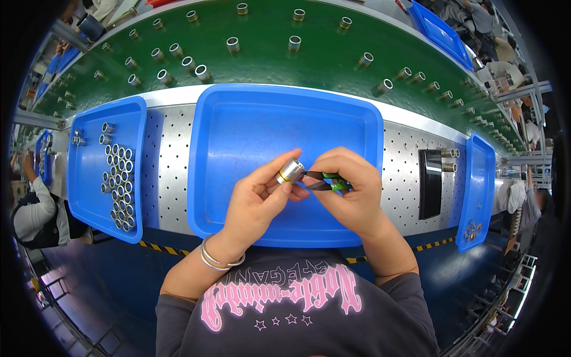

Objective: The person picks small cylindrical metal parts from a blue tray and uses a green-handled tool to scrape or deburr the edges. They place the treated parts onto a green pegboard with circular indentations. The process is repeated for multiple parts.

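Note:
My left hand holds a short metal cylinder with a yellowish band between thumb and fingers. In my right hand is a small hand tool with dark tips and green handles, of a kind I cannot tell for sure; its tips touch or nearly touch the cylinder's end. Both hands are over a large blue plastic tray. To the left, another blue tray carries many metal cylinders, mostly grouped along its right side.
Beyond the trays runs a green conveyor belt with spaced metal cylinders. A black phone-like slab and several cylinders lie on the perforated metal table at right. A narrow-looking blue tray holds small parts. A person is at far left.

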### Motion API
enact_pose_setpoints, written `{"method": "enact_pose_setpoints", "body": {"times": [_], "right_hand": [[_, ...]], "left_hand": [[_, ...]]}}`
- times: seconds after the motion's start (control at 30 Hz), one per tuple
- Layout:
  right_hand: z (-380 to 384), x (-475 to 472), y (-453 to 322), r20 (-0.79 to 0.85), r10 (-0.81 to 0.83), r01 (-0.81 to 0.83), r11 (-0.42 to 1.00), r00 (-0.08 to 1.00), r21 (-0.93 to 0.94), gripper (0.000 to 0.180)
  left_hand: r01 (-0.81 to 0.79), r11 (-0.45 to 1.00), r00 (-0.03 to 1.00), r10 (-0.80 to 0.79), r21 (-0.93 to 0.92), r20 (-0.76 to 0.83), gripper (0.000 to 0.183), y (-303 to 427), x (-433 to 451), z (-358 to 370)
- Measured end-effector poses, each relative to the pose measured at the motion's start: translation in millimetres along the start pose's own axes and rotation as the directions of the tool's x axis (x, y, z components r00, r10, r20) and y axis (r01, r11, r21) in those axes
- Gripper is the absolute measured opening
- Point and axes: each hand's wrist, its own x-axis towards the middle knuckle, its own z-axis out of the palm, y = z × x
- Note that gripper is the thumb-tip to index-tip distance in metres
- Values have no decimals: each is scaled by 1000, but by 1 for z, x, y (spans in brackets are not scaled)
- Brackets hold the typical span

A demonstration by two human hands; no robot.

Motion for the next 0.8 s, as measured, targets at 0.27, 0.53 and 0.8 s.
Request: {"method": "enact_pose_setpoints", "body": {"times": [0.27,0.53,0.8], "right_hand": [[0,0,2,-126,-13,-4,991,992,-130,26],[-2,2,-5,22,-77,80,946,997,-315,24],[3,2,2,-7,-29,25,930,1000,-368,14]], "left_hand": [[4,1000,999,-5,7,39,41,4,0,0],[-25,988,993,6,-150,-121,46,8,2,0],[-76,984,993,59,-163,-105,48,8,1,0]]}}
